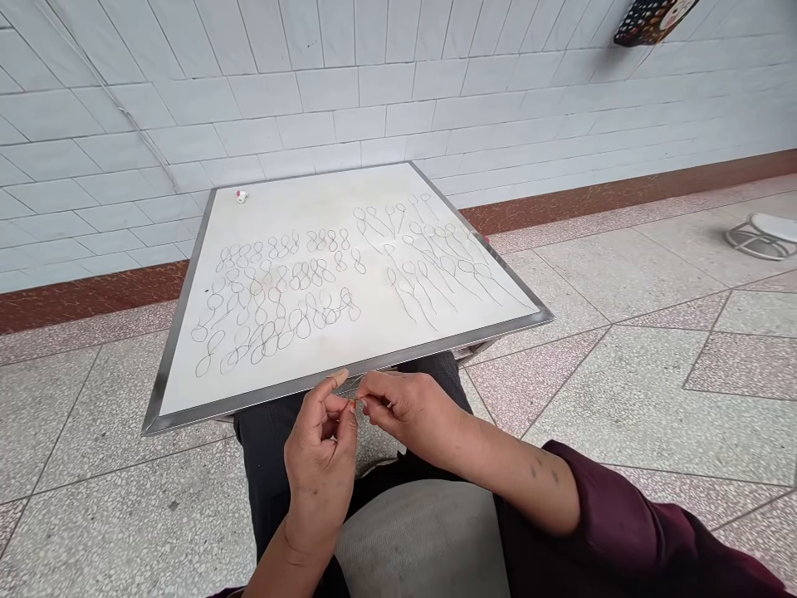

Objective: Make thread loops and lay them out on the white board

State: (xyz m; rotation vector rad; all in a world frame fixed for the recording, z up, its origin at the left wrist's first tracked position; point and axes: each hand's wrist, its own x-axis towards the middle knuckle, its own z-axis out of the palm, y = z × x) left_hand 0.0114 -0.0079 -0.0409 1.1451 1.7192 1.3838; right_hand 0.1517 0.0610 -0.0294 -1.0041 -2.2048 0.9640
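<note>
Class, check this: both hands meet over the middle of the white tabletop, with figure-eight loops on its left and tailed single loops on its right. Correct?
Not over the middle: the head view shows left hand and right hand meeting by the near edge of the white tabletop. The figure-eight loops and tailed single loops lie as stated.

The right sleeve (623, 523) is maroon (slightly glossy), the trousers (265, 444) black.

Pinched orange piece (353, 404), indistinctly small
</note>
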